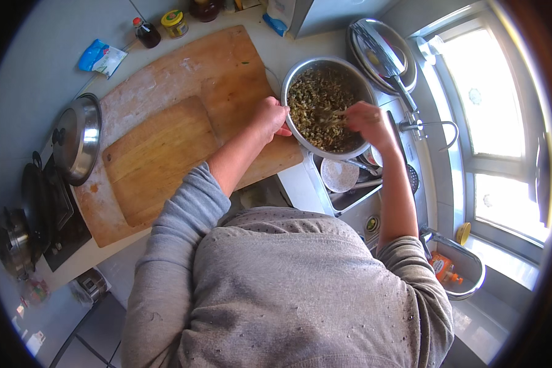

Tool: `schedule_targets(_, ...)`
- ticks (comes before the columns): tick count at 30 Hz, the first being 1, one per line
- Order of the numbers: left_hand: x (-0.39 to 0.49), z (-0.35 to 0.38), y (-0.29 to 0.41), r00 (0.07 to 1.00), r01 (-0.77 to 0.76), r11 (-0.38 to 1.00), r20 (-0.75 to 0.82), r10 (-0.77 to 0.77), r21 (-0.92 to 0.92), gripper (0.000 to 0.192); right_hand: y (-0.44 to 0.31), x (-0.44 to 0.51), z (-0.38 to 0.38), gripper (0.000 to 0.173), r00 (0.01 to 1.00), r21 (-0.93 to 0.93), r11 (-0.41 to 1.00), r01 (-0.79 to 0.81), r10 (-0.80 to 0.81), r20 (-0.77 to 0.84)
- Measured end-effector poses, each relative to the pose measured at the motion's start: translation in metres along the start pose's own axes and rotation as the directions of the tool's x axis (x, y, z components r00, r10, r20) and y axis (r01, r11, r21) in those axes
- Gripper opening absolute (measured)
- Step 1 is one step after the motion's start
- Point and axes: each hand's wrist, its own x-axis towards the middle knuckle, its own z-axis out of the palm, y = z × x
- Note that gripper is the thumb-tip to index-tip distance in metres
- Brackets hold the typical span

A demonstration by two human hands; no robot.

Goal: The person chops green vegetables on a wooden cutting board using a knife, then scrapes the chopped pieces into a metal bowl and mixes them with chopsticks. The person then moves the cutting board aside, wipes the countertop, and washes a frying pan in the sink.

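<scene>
A round stainless steel bowl (pixel 299 142) contains a chopped brown and green filling (pixel 319 99). My left hand (pixel 274 117) grips the bowl's left rim, thumb on top and fingers below. Above the right part of the bowl, my right hand (pixel 370 122) is closed and blurred by motion. Thin pale utensils (pixel 335 118), which look like chopsticks, reach from it into the filling; their tips are hidden there. To the left, a small cutting board (pixel 161 161) lies on a larger, flour-dusted wooden board (pixel 142 96).
The sink (pixel 340 209) with a patterned plate (pixel 339 175) lies below the bowl. A cleaver (pixel 377 48) rests over stacked pans (pixel 411 69) near the faucet (pixel 414 125). A metal lid (pixel 80 138) stands by the board's left edge. Bottle (pixel 146 34) and jar (pixel 175 24) line the wall.
</scene>
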Motion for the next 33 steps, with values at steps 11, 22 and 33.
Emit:
schedule_targets(11,-0.002,0.001,0.001,1.000,0.007,1.000,-0.008,-0.007,-0.008,0.022,-0.032,0.006,0.013,0.012,0.969,-0.040,0.976,0.212,-0.205,0.140)
schedule_targets(22,-0.001,0.001,-0.002,1.000,-0.011,0.999,0.010,0.012,-0.032,0.022,-0.012,0.026,0.010,0.017,0.966,-0.187,0.963,0.194,-0.220,-0.133)
schedule_targets(33,-0.001,0.001,-0.002,1.000,-0.017,1.000,0.010,0.017,-0.012,0.023,-0.001,0.038,-0.022,0.017,0.984,0.003,1.000,0.025,-0.024,-0.176)
